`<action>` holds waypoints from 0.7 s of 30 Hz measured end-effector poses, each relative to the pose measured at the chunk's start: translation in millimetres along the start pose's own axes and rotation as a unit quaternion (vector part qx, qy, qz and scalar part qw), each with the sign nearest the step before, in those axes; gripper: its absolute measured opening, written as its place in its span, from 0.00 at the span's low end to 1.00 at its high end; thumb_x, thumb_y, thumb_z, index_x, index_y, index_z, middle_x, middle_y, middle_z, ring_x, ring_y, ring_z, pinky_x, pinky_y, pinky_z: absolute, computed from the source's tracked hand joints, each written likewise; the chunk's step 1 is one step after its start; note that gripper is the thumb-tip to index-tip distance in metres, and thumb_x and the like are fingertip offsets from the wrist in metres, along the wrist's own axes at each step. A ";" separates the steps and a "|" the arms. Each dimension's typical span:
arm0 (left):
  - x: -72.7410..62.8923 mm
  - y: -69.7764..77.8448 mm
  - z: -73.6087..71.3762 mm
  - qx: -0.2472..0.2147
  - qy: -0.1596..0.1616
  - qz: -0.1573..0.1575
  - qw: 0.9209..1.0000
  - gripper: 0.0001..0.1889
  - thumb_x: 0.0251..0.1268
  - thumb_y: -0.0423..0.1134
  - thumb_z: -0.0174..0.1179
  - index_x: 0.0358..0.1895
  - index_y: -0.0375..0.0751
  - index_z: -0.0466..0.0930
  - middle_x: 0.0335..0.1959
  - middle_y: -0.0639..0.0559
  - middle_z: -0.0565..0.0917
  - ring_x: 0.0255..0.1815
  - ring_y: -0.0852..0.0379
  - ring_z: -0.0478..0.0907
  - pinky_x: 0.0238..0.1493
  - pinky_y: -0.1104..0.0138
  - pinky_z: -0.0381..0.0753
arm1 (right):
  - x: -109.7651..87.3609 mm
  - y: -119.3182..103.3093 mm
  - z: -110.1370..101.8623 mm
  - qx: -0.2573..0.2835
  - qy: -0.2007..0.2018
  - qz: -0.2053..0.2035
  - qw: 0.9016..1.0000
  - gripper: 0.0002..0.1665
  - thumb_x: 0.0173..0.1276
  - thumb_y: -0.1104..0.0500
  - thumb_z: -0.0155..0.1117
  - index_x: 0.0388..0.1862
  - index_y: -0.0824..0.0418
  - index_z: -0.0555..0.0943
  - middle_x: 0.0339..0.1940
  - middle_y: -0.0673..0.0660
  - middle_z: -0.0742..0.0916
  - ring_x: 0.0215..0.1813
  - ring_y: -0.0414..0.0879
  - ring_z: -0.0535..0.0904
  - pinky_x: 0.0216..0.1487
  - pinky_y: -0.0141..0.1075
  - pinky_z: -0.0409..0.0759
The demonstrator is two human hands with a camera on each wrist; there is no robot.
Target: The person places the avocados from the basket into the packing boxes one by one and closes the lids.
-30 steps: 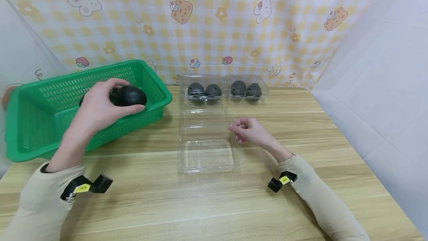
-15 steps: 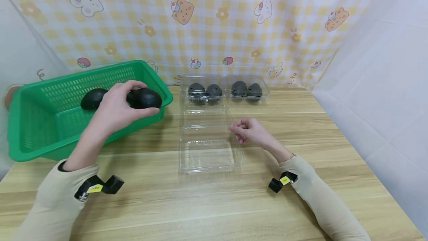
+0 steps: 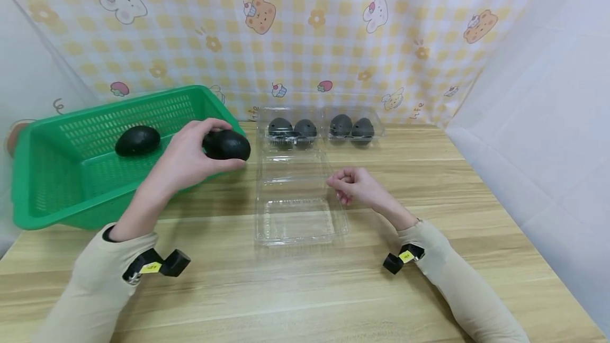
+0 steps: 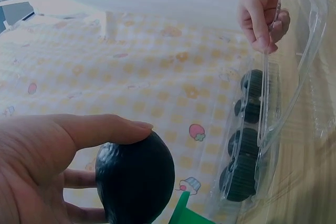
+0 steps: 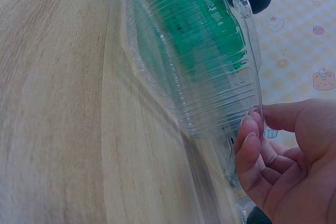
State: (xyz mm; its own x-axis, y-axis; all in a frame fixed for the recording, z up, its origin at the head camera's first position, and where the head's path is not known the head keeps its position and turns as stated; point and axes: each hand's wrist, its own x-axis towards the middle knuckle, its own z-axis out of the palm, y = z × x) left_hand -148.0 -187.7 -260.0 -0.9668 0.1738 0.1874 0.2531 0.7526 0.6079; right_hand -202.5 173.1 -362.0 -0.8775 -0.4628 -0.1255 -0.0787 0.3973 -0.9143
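My left hand [image 3: 190, 152] grips a dark avocado [image 3: 231, 146] between thumb and fingers, above the right end of the green basket [image 3: 57, 202]. The left wrist view shows the bumpy skin of this avocado [image 4: 136, 179] and my thumb across its top. A clear plastic clamshell box [image 3: 297, 221] lies with its lid up on the table. My right hand [image 3: 355, 187] pinches that box's right edge. In the right wrist view, the thumb and fingertips of my right hand [image 5: 283, 156] hold the rim of the clamshell box [image 5: 210, 51].
Another dark avocado [image 3: 138, 141] lies in the basket. Behind the clamshell box, two closed clear boxes [image 3: 352, 136] stand side by side against the checked curtain [image 3: 314, 41], each holding two dark avocados [image 3: 341, 126]. All stand on a wooden table [image 3: 295, 295].
My left hand has moved right with the avocado, from over the middle of the basket to its right rim, uncovering the other avocado. My right hand has stayed in place.
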 end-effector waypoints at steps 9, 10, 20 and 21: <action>3.1 8.0 16.2 -0.024 -0.031 0.052 0.998 0.35 0.54 0.51 0.77 0.65 0.47 0.75 0.64 0.38 0.71 0.49 0.43 0.76 0.46 0.51 0.81 | 0.9 1.5 0.1 -0.003 0.000 -0.006 1.000 0.19 0.76 0.55 0.63 0.43 0.73 0.77 0.21 0.55 0.81 0.23 0.43 0.78 0.25 0.32 0.78; 3.4 9.0 18.3 -0.026 -0.035 0.058 0.997 0.35 0.53 0.50 0.78 0.65 0.48 0.75 0.64 0.39 0.71 0.49 0.44 0.76 0.45 0.52 0.81 | 1.0 1.5 0.1 -0.002 0.001 -0.006 1.000 0.19 0.76 0.55 0.63 0.43 0.74 0.77 0.21 0.55 0.81 0.23 0.43 0.78 0.25 0.32 0.78; 8.4 15.0 41.5 -0.043 -0.059 0.111 0.991 0.34 0.50 0.46 0.80 0.62 0.47 0.77 0.62 0.44 0.74 0.50 0.48 0.74 0.44 0.56 0.81 | 1.9 2.1 0.1 0.001 0.004 -0.006 1.000 0.20 0.75 0.55 0.64 0.43 0.74 0.78 0.20 0.55 0.81 0.22 0.42 0.77 0.24 0.31 0.78; 8.8 15.5 43.7 -0.048 -0.062 0.114 0.990 0.34 0.50 0.45 0.80 0.62 0.47 0.77 0.62 0.44 0.74 0.52 0.48 0.74 0.45 0.55 0.82 | 1.9 2.1 0.3 0.001 0.003 -0.006 1.000 0.20 0.75 0.55 0.64 0.43 0.74 0.78 0.20 0.55 0.81 0.22 0.42 0.77 0.24 0.31 0.78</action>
State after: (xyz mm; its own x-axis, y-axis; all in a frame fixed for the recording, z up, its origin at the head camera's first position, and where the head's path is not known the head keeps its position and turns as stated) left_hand -154.1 -146.7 -282.7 -0.8800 0.4124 0.2358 0.4612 0.6228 0.6320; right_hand -204.2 172.8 -364.2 -0.8798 -0.4620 -0.1120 -0.0878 0.3895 -0.9168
